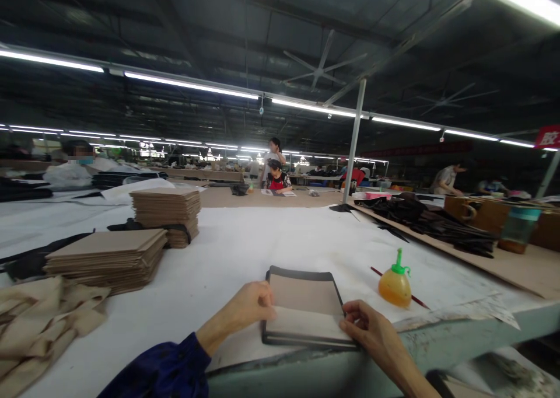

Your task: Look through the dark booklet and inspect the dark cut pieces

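Left hand (251, 307) and right hand (367, 328) pinching opposite edges of panel (306, 304) at table (245, 240) rim.

Matt tan board panel (306, 296) with dark leather-like edging lies on smooth white table cover (262, 240).

I see a flat rectangular panel (306, 307) lying near the front edge of the white-covered table. Its face is beige board, framed by a dark border with rounded far corners. A lighter strip runs across its near part. It rests flat, its near corners under my fingertips, just left of the orange bottle.
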A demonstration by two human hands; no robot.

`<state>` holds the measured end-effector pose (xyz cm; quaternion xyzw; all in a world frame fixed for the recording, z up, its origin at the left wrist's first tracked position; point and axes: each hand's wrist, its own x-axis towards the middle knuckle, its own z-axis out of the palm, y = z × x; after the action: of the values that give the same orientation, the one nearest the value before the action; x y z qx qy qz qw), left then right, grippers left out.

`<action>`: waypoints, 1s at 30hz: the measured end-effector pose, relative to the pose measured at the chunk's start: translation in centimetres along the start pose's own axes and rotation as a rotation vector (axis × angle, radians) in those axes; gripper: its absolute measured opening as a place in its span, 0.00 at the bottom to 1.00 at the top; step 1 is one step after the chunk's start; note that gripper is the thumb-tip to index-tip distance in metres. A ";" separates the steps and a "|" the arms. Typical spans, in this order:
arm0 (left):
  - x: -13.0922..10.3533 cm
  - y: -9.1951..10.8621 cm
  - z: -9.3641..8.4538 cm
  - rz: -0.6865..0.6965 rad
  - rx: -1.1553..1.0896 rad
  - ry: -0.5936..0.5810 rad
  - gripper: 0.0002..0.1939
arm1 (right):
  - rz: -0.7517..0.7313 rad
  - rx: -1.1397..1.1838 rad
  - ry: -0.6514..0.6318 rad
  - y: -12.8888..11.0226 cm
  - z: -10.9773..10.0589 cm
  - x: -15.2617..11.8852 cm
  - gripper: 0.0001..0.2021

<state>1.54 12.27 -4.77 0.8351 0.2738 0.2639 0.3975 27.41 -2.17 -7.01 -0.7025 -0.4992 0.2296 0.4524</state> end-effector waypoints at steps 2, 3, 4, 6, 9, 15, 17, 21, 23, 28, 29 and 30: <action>0.0 0.0 0.0 -0.009 0.002 -0.003 0.09 | 0.001 0.000 0.002 -0.1 0.0 -0.1 0.18; -0.1 0.1 0.0 -0.011 0.004 -0.005 0.09 | 0.000 0.001 0.001 -0.2 0.0 -0.1 0.17; -0.1 0.1 0.0 -0.014 0.006 -0.005 0.08 | -0.002 0.002 0.001 -0.2 0.0 -0.2 0.17; -0.1 0.2 0.0 -0.013 0.009 -0.007 0.08 | -0.009 0.002 0.003 -0.3 0.0 -0.2 0.16; -0.1 0.3 0.0 -0.011 0.017 -0.014 0.09 | -0.027 -0.010 0.012 -0.5 0.0 -0.2 0.14; -0.5 0.3 0.2 -0.029 0.072 -0.001 0.06 | -0.125 -0.076 0.054 -0.5 0.1 -1.1 0.16; -0.7 0.4 0.0 -0.021 0.123 0.019 0.10 | -0.241 -0.142 0.049 -0.4 0.1 -1.3 0.18; -1.0 0.9 -0.5 0.258 0.286 -0.071 0.29 | -0.520 -0.434 0.007 -0.7 -0.3 -1.2 0.18; -1.2 1.5 -0.8 0.342 0.373 -0.150 0.27 | -0.593 -0.549 -0.063 -1.2 -0.5 -1.1 0.18; -1.9 3.3 -0.7 0.361 0.503 -0.347 0.29 | -0.665 -0.662 -0.341 -3.6 -1.1 -1.4 0.19; -2.1 3.6 -0.6 0.368 0.516 -0.395 0.32 | -0.664 -0.668 -0.386 -4.2 -1.1 -1.6 0.20; -2.1 3.8 -0.5 0.370 0.525 -0.434 0.35 | -0.665 -0.670 -0.420 -4.7 -1.1 -1.7 0.20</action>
<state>0.60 9.10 -1.89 0.9801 0.0863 0.0695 0.1646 25.30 -3.77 -2.63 -0.5510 -0.8217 0.0369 0.1411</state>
